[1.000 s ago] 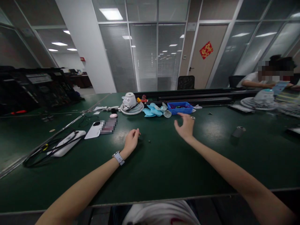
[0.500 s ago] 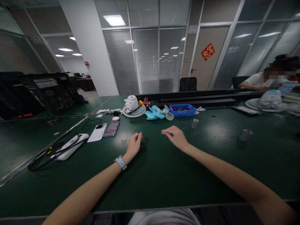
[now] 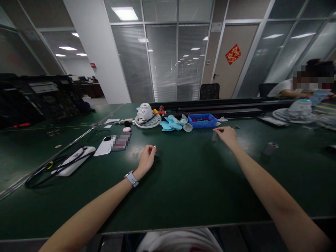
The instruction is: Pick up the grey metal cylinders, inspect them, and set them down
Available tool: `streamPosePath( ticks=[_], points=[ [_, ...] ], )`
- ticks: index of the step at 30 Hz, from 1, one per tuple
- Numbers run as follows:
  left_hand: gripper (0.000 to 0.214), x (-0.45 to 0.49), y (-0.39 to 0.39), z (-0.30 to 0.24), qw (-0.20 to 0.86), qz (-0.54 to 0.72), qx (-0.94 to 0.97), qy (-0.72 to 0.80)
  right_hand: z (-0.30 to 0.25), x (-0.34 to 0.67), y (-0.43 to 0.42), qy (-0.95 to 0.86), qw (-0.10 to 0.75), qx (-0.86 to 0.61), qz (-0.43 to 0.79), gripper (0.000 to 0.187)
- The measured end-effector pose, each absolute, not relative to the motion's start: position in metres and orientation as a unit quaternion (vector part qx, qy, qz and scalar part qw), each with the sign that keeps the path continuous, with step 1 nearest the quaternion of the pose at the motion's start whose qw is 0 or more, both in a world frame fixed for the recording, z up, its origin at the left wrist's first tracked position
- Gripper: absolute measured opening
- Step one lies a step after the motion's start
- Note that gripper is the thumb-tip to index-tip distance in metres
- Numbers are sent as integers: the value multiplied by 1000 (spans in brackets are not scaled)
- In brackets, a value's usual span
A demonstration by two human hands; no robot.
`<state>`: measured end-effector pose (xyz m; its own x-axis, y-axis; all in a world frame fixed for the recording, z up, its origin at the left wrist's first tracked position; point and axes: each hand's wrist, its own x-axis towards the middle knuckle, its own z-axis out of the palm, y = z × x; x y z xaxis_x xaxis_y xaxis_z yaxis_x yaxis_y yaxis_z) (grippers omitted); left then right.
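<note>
My right hand (image 3: 228, 135) reaches to a small grey cylinder (image 3: 214, 137) standing on the green table. Its thumb and fingers are pinched together at the cylinder's top; whether they grip the rim or hold something tiny cannot be told. Nearer the middle, my left hand (image 3: 147, 157), with a watch (image 3: 131, 178) on the wrist, hovers low over the table with fingertips pressed together. Whatever lies between them is too small or hidden. A second grey cylinder (image 3: 270, 148) stands farther right.
Toward the back are a white fan body (image 3: 145, 112) on its grille, blue fan blades (image 3: 169, 123) and a blue basket (image 3: 202, 121). At left lie a white phone (image 3: 104, 146) and a white device with a black cable (image 3: 75, 161). A co-worker (image 3: 286, 89) sits far right.
My right hand has moved right and away from me, from the table's middle to the small cylinder. My left hand stays nearly in place, still pinched. The view has shifted slightly.
</note>
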<state>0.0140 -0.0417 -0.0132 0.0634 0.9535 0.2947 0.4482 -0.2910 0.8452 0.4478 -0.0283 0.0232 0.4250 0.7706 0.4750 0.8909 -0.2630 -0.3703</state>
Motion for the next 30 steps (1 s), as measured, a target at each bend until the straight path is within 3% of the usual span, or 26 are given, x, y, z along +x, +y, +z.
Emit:
streamPosePath(
  ticks=[6, 16, 20, 24, 30],
  points=[
    [33, 14, -40, -17, 276, 442, 670, 528, 19, 451, -27, -522, 335, -775, -123, 29],
    [33, 13, -40, -16, 279, 444, 671, 524, 10, 463, -21, -521, 324, -784, -94, 32],
    [32, 13, -39, -18, 281, 442, 674, 521, -6, 461, -29, -524, 409, -746, -55, 49],
    [30, 14, -37, -20, 277, 440, 673, 526, -26, 462, -32, -525, 472, -707, 27, 78],
    [29, 13, -34, -23, 282, 440, 677, 518, -20, 452, -28, -516, 449, -728, 45, 56]
  ],
)
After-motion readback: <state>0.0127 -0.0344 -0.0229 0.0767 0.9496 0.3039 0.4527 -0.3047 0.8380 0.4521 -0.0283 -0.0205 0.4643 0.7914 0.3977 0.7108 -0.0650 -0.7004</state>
